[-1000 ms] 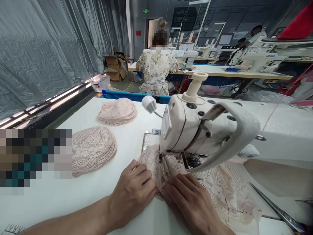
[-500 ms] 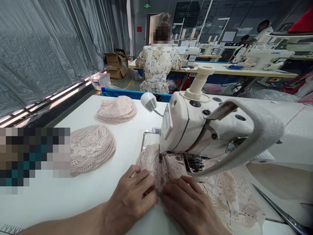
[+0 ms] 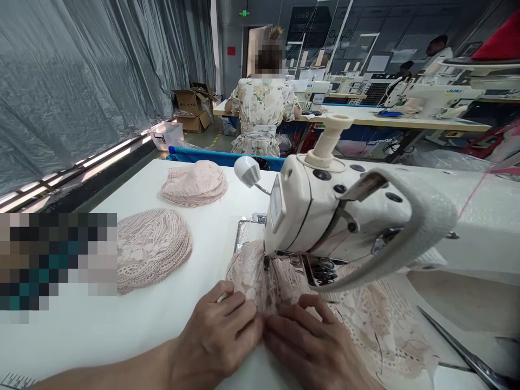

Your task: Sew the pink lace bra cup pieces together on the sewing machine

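Observation:
Pale pink lace fabric [image 3: 249, 271] lies under the needle area of a white sewing machine [image 3: 290, 211], gathered in folds toward me. My left hand [image 3: 225, 330] pinches the near edge of the lace, fingers curled. Right beside it, my right hand [image 3: 309, 338] is closed on the same lace, its fingertips nearly meeting those of the left. More lace [image 3: 385, 319] spreads out to the right of my right hand, with loose dark and pink threads on it. The fingertips of both hands are partly hidden in the fabric.
Two stacks of lace pieces, a nearer one [image 3: 156, 246] and a farther one [image 3: 195, 183], lie on the white table [image 3: 211, 216] at left. Scissors [image 3: 459, 341] rest at right. A lamp [image 3: 247, 170] juts from the machine. A person [image 3: 262, 114] sits ahead.
Both hands have shifted slightly on the lace, and their fingertips are closer together. The lace under the machine has barely moved.

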Demonstrator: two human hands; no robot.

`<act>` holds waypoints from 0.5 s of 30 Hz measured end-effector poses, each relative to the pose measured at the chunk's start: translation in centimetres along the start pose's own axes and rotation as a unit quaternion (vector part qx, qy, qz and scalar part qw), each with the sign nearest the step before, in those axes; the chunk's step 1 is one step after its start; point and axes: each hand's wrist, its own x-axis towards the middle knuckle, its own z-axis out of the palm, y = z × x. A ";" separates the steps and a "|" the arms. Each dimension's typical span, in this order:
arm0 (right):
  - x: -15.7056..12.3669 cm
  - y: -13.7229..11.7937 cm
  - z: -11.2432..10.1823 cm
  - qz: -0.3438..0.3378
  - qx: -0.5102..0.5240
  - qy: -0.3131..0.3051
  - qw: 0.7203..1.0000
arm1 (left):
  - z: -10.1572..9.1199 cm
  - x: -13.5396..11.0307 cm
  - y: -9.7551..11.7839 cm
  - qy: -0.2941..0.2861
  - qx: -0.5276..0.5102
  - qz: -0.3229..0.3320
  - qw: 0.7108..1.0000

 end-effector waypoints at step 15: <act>1.3 3.1 -1.5 0.056 -0.137 -0.033 0.988 | 1.6 1.9 -0.8 -0.015 0.010 -0.059 0.998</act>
